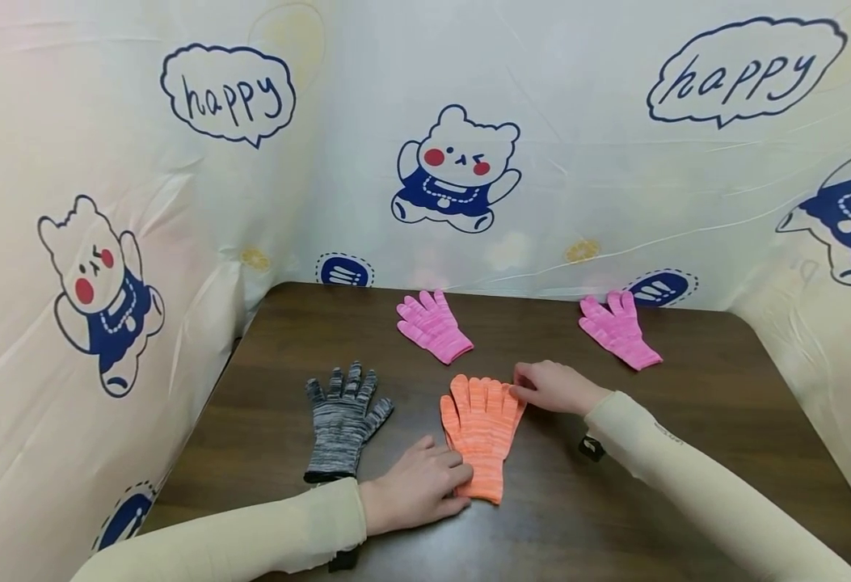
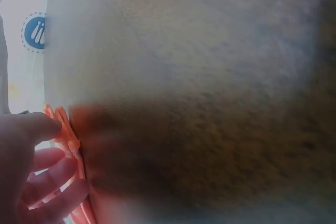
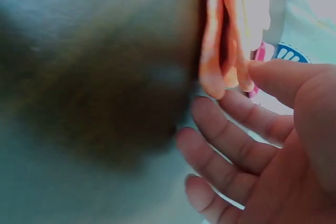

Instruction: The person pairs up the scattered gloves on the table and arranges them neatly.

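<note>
Orange knit gloves (image 1: 479,428) lie stacked on the table, fingers pointing away; a second layer shows at the edges. At the cuff's left side, my left hand (image 1: 421,485) pinches the orange edge. In the left wrist view, its thumb (image 2: 44,127) and curled fingers are against the orange fabric (image 2: 76,150). My right hand (image 1: 556,386) holds an orange fingertip at the upper right of the stack. The right wrist view has its thumb (image 3: 278,80) and index finger at the tip of an orange glove finger (image 3: 212,77).
A grey-and-black knit glove (image 1: 341,428) lies flat to the left, near my left forearm. Toward the back edge are two pink gloves, one at centre (image 1: 436,327) and one at right (image 1: 620,330). Printed cloth (image 1: 578,178) hangs around the brown table (image 1: 250,453).
</note>
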Tool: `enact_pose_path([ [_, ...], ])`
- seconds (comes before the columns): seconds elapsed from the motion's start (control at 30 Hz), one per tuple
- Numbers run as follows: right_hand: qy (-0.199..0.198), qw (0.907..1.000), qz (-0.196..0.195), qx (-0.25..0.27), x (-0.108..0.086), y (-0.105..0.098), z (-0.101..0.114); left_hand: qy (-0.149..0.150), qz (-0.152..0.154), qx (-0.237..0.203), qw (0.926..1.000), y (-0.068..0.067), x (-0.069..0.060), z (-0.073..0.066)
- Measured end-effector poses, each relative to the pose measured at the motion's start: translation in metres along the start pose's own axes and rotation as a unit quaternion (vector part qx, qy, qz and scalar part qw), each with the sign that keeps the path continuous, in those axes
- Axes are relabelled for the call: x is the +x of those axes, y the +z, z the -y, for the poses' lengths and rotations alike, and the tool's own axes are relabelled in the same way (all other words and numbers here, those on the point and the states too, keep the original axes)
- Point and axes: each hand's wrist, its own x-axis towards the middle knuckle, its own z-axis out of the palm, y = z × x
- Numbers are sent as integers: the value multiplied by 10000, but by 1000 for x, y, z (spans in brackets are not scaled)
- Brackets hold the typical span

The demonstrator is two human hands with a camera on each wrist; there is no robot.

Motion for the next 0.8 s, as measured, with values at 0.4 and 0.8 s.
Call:
enact_pose_path([
  [0.4,-153,9982,-519,252,-14,11,1,169,-15,-439,9989,5,2,3],
  [0.8,-10,9953,-878,417,-21,12,2,149,66,-704,9974,4,6,2],
])
